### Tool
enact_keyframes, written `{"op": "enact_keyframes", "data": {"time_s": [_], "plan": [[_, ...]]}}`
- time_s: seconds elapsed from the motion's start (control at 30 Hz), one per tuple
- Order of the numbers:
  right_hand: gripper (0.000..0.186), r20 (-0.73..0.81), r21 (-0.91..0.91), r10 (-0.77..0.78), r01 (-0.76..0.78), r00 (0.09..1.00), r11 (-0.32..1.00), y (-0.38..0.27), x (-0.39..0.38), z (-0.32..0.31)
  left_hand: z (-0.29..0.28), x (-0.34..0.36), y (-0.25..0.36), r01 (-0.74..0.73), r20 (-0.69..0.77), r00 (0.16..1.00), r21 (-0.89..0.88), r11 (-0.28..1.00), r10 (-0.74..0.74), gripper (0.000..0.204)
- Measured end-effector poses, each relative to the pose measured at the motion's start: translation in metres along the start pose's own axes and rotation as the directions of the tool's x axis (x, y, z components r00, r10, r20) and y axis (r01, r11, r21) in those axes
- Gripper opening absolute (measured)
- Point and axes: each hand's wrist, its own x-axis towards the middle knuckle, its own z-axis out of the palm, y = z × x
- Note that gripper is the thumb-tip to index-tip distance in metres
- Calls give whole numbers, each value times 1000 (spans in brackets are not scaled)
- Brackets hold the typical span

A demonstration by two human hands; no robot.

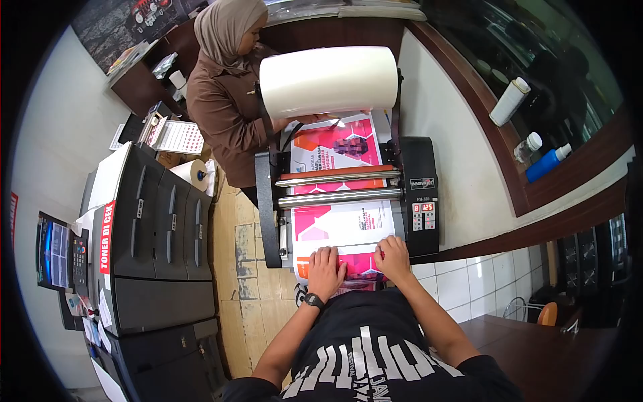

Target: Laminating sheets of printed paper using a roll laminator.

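Right now, the near sheet, pink and white, lies just on your side of the laminator, between its silver roller and you. Your left grip rests on the print's near left part, palm down, fingers fairly straight and close together, thumb out to the side; it looks unclosed, with nothing clasped. Your right grip is at the right edge, fingers curled; you can't tell from this view whether it pinches the print or only touches it. A dark watch circles your left wrist.

Beyond the rollers, the far sheet, orange, pink and white, lies flat on the machine's far side, beneath a big pale film roll. A co-worker in a brown top stands at the far left, arms reaching in under that roll.

To your left stands a dark grey printer with a lit screen. To your right, a blue bottle, a clear jar and a white can stand along the window ledge, with a brown desk nearer you.
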Motion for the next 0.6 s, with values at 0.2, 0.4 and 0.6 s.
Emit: {"op": "enact_keyframes", "data": {"time_s": [0.2, 0.4, 0.6], "plan": [[10, 22, -27, -15, 16, 1000, 1000, 0, 11, 4, -4, 21, -2, -19, -46, 999, -5, 1000, 19, 38], [14, 8, -45, -47, 47, 999, 998, 6, 20, 8, 8, 44, -6, 36, 35, 999, 49, 998, -38, 26], [18, 31, -1, -67, 67, 997, 998, 7, 28, 18, 18, 49, -17, -33, -55, 998, 67, 997, 37, 24]]}}
